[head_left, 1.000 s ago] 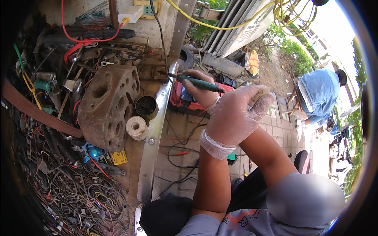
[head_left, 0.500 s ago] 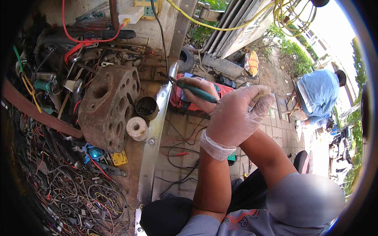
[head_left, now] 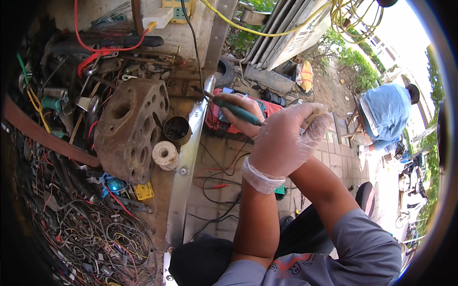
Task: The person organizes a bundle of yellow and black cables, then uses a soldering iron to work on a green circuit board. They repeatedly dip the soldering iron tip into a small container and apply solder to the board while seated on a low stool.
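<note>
My forearms cross. My right arm passes behind my left, and my right hand [head_left: 245, 109] comes out at the far side, closed around the green handle of a soldering iron [head_left: 244, 114]. A black cord meets the handle's left end, while its right end goes out of sight behind my left hand. My left hand [head_left: 281, 136], in a clear plastic glove gathered at the wrist, is nearer to me. Its fingers and thumb are curled together at the right, with a small yellowish bit showing between them that I cannot make out.
On the bench at left stand a rusty metal block [head_left: 129, 128], an open tin [head_left: 177, 130] and a white spool [head_left: 165, 155]. Tangled wires [head_left: 105, 229] heap nearby. Beyond my hands lies a red case [head_left: 214, 117]. Yellow cable [head_left: 267, 33] hangs overhead. A person [head_left: 389, 112] sits at right.
</note>
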{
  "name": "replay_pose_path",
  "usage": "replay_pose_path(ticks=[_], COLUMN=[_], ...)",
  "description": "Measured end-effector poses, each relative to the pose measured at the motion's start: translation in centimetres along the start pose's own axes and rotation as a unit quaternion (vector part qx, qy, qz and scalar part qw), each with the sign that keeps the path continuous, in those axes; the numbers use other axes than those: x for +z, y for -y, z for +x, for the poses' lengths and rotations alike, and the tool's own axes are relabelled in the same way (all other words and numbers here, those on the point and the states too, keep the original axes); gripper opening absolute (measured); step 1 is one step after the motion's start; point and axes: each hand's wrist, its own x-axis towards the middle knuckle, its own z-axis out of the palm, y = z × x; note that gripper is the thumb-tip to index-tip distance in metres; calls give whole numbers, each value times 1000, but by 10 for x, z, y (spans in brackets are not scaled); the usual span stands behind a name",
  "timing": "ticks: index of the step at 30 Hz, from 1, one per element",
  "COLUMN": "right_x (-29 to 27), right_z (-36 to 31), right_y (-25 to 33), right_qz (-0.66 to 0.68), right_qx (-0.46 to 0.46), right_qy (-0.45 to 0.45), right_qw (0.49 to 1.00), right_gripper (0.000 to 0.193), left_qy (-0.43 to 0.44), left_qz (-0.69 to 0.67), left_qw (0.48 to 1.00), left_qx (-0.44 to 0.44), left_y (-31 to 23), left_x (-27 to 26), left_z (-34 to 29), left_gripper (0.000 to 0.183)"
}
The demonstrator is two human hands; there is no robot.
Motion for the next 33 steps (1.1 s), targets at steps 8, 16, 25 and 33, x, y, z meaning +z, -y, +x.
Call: replay_pose_path(ticks=[8, 16, 25, 33], right_x=[5, 7, 8, 20], right_z=[-2, -2, -6, 10], right_y=[0, -4, -3, -12], right_qz=[124, 82, 76, 42], right_qx=[72, 61, 47, 13], right_qy=[-40, -17, -46, -65], right_qw=[989, 995, 995, 997], right_gripper=[39, 39, 37, 33], left_qy=[20, 15, 16, 18], left_qz=[-30, -5, -26, 4], left_qw=[999, 1000, 1000, 1000], left_qx=[-25, 4, -1, 11], left_y=[1, 2, 1, 0], left_x=[-1, 0, 1, 2], left_z=[2, 1, 1, 1], left_gripper=[34, 35, 36, 33])
